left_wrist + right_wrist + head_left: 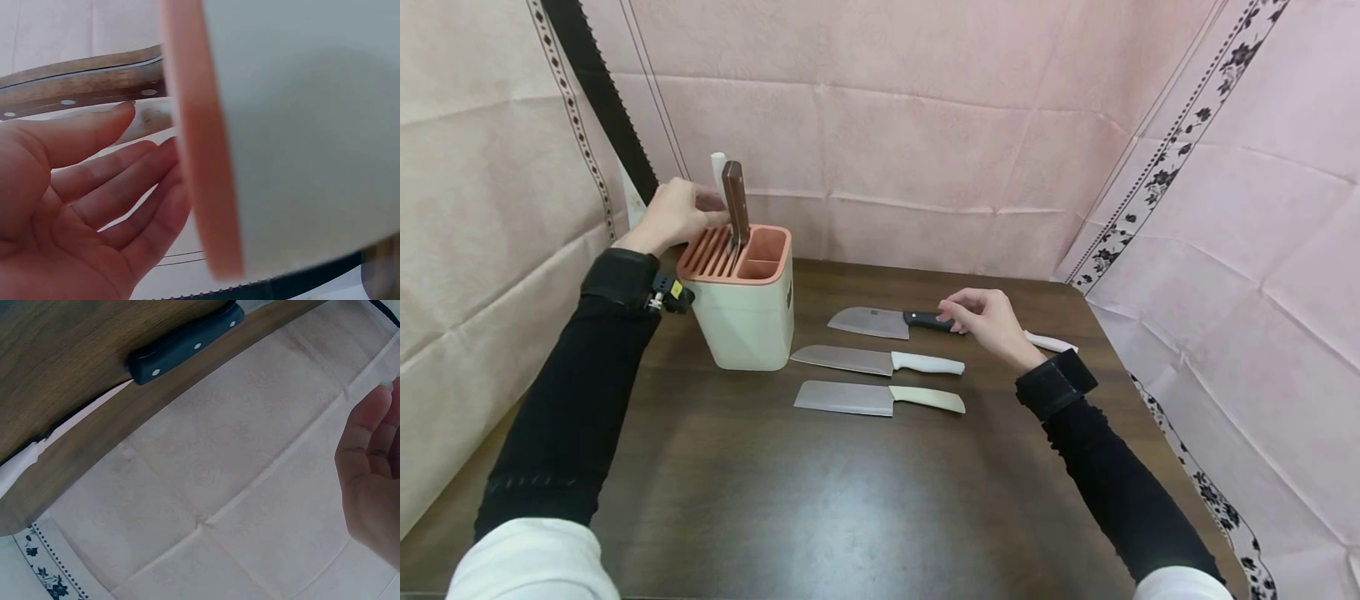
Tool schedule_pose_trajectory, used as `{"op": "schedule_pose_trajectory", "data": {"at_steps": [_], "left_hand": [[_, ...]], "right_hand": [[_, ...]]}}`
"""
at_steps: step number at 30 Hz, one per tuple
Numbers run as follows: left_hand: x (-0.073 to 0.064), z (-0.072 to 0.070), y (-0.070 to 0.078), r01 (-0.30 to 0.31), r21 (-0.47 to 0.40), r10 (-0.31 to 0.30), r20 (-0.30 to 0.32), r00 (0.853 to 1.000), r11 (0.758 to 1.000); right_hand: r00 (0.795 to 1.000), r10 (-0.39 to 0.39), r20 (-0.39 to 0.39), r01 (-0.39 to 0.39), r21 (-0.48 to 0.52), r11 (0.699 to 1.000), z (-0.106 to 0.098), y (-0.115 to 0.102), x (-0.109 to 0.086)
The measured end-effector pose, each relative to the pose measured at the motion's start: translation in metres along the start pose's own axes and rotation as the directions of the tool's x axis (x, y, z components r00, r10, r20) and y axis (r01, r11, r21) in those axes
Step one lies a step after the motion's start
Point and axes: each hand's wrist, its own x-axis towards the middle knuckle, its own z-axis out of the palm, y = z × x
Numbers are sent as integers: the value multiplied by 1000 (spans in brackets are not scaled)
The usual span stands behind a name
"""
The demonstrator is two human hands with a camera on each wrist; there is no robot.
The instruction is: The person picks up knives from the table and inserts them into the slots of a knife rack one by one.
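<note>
Block (741, 329): on table (850, 500), brown handle (737, 196) and white handle (719, 172) standing in it
Left hand (677, 215): loosely spread beside them, gripping nothing
Right hand (988, 321): loosely curled, holding nothing, near black-handled knife (880, 323)

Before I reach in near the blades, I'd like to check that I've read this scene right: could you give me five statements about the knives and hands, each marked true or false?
1. The wooden-handled knife stands in the knife holder. True.
2. The right hand grips the black-handled cleaver. False: the right wrist view shows the hand apart from its handle.
3. The cream-handled cleaver lies on the table. True.
4. The knife holder is right of the cream-handled cleaver. False: it stands to the left.
5. The left hand is beside the wooden-handled knife. True.
</note>
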Motion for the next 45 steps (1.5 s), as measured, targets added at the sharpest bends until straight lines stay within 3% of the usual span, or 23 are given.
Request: {"op": "schedule_pose_trajectory", "data": {"at_steps": [7,11,15,19,22,25,27,32,39,45], "left_hand": [[-13,-2,5,-4,43,4,-5,1000,999],[-20,-4,11,-12,77,12,0,1000,997],[-28,-7,15,-13,92,11,20,1000,996],[-38,-8,17,-13,96,8,45,999,995],[-44,-6,18,-33,110,26,61,998,993],[-48,-3,18,-60,129,51,73,996,990],[-50,0,18,-70,138,59,80,995,988],[-53,5,22,-85,142,71,98,993,986],[-54,7,26,-124,126,115,78,990,984],[-57,9,31,-156,124,150,56,987,980]], "right_hand": [[999,24,-32,-24,-16,1000,-8,38,5],[993,14,-117,-32,-149,988,-19,68,9],[973,24,-230,-99,-319,943,-38,102,12],[947,117,-298,-228,-370,900,-57,142,7],[929,216,-301,-328,-396,858,-66,169,-3],[916,263,-304,-383,-460,801,-68,192,-14],[910,279,-306,-401,-482,779,-67,203,-20],[907,298,-299,-417,-522,744,-64,223,-30],[908,274,-318,-414,-577,704,-67,231,-38],[916,264,-303,-397,-586,706,-71,233,-44]]}}
